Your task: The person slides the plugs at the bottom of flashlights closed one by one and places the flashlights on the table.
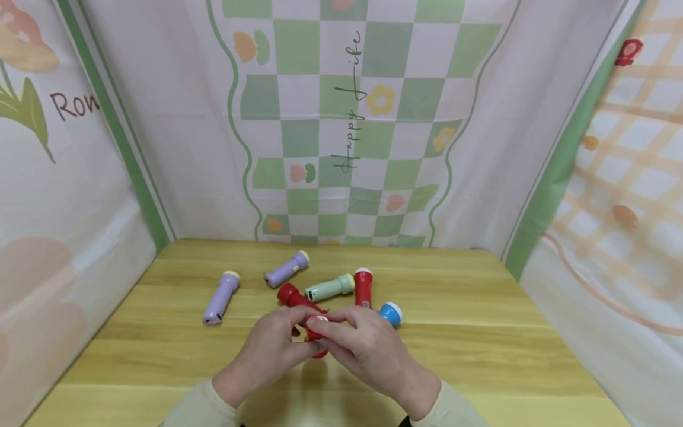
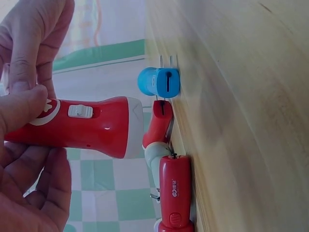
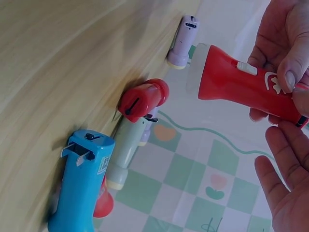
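Note:
Between both hands a red flashlight (image 2: 108, 123) is held above the wooden table, its wide white-rimmed head downward and a white slide switch on its side. My left hand (image 1: 277, 339) grips the body, with thumb and fingers wrapped about it. At the tail, my right hand (image 1: 368, 350) pinches with thumb and forefinger, while its other fingers are spread loosely in the right wrist view. A dark slot shows at the tail end (image 3: 302, 121), partly hidden by the fingers. Just beyond the hands lies another red flashlight (image 1: 299, 298); a blue one (image 1: 391, 313) lies beside the right hand.
Farther back lie a green flashlight (image 1: 331, 287), another red one (image 1: 363, 287) and a purple one (image 1: 287, 270). A second purple flashlight (image 1: 221, 298) is at the left. Metal prongs (image 3: 76, 153) stick out of the blue flashlight. Patterned cloth walls (image 1: 187, 148) enclose the table (image 1: 480, 356).

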Demonstrator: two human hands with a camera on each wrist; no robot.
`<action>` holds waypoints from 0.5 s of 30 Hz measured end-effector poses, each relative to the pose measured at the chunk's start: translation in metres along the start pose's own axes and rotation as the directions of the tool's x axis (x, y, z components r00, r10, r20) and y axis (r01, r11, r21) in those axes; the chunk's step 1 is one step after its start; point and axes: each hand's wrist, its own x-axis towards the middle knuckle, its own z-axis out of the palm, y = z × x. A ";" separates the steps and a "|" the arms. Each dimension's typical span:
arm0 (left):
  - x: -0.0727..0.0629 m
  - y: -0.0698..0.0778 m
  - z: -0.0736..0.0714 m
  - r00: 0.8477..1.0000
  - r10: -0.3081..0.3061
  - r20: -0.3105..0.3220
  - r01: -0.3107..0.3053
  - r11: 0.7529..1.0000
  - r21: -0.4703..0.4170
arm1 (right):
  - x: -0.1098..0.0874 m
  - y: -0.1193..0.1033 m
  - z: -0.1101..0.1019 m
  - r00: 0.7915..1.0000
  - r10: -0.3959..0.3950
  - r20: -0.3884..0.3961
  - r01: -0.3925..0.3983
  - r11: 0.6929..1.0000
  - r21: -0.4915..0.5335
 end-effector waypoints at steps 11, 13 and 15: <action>0.001 0.000 -0.001 0.998 -0.037 0.048 0.041 0.996 -0.078 | 0.000 0.002 0.003 0.999 0.032 0.015 -0.031 0.999 -0.030; 0.001 0.000 -0.001 0.998 -0.040 0.047 0.043 0.997 -0.063 | -0.001 0.002 0.003 0.999 0.044 0.024 -0.043 0.999 -0.031; 0.002 0.001 -0.001 0.998 -0.044 0.048 0.046 0.998 -0.046 | -0.001 0.003 0.004 0.998 0.059 0.034 -0.058 0.998 -0.030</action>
